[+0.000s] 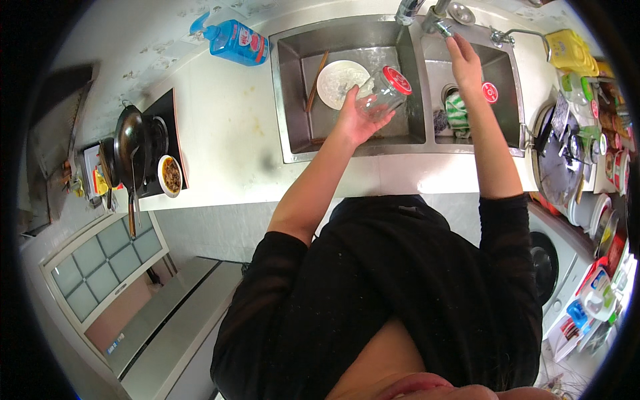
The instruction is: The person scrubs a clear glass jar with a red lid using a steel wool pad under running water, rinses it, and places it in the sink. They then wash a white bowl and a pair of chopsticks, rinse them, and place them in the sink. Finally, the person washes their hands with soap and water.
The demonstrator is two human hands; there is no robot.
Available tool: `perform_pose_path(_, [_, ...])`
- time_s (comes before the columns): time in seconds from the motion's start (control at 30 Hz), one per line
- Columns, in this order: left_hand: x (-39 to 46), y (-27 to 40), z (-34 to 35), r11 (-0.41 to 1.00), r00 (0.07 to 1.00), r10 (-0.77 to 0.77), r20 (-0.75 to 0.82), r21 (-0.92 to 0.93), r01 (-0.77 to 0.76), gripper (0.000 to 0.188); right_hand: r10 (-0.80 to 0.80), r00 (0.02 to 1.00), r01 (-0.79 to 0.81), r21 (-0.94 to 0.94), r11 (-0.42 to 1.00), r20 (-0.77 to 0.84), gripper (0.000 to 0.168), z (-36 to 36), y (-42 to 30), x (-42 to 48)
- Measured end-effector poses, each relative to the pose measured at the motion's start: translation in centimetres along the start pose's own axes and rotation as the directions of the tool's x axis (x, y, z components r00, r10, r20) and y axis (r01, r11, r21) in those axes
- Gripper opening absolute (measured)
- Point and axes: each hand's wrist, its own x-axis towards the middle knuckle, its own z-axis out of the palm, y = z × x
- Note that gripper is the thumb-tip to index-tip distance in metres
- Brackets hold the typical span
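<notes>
My left hand point(361, 120) grips a clear glass jar point(376, 100), tilted over the larger left sink basin point(412, 127). A red lid point(397, 80) with writing sits at the jar's upper right end. Behind the jar, a white bowl point(336, 82) rests on the basin floor beside a pair of wooden chopsticks point(317, 80). At the back of the sink, the fingers of my right hand point(466, 65) are on the faucet handle point(443, 28). Below that arm, the smaller basin holds a green-and-white striped cloth point(456, 114), a second red lid point(490, 92) and a dark scrubber point(440, 121).
A blue pump bottle point(239, 42) stands left of the sink. Farther left are a wok point(131, 145) on the cooktop and a bowl of food point(170, 176). Yellow containers point(570, 52), a round pot lid point(557, 155) and jars crowd the right side.
</notes>
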Motion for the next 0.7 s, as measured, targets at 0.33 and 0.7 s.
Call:
perform_pose_path(0.33, [-3.6,0.8,1.4,0.977,0.972,0.159,0.174,0.117,-0.181,0.051,-0.359,0.818,0.363,0.082,0.928,0.45,0.07,5.8,-4.2,-10.7])
perform_pose_path(0.7, [-6.4,2.6,0.4,0.822,0.904,0.367,0.221,0.377,-0.426,0.05,0.182,0.8,-0.443,0.358,0.822,0.572,0.062,7.3,-3.5,-10.0])
